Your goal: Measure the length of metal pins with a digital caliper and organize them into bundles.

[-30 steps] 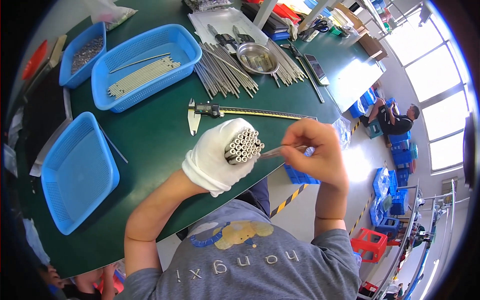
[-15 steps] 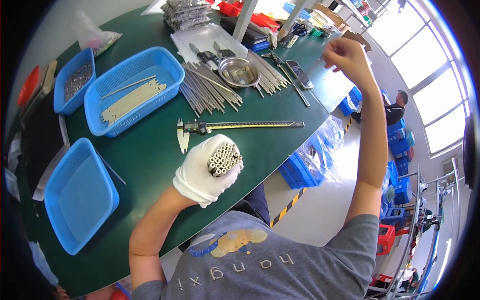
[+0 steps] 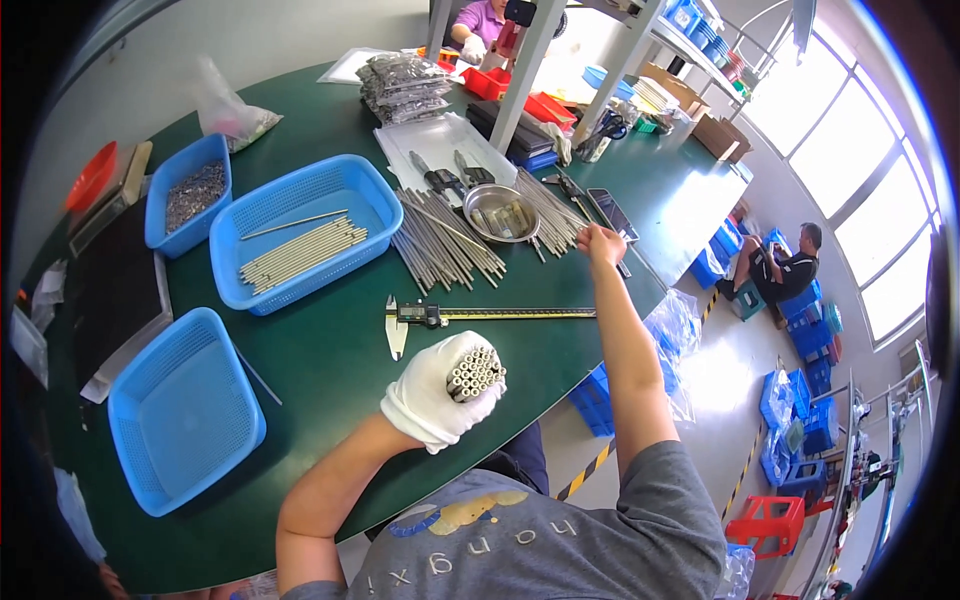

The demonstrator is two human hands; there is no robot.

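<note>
My left hand (image 3: 432, 392), in a white glove, is wrapped round a bundle of thin metal tubes (image 3: 476, 374), their open ends pointing up. My bare right hand (image 3: 602, 244) is closed in a pinch beside the right-hand pile of metal rods (image 3: 556, 215); what its fingertips hold, if anything, is hidden. Left of that pile stands a round steel bowl (image 3: 500, 213) with small pieces inside. Further left lies a bigger fan of metal rods (image 3: 445, 240). A digital caliper (image 3: 480, 314) rests across the table just beyond my left hand.
A blue basket (image 3: 305, 290) holds pale rods, and another blue basket (image 3: 185, 410) stands nearer. Small metal parts fill a blue bin (image 3: 190, 190). By my right hand lies a phone (image 3: 612, 213). Table posts (image 3: 525, 75) rise at the back. One person (image 3: 790, 265) sits right; another (image 3: 480, 30) works opposite.
My right hand has come down from its raised position at the right to the rods on the table. The left hand keeps its grip on the tubes. The whole view has shifted a little.
</note>
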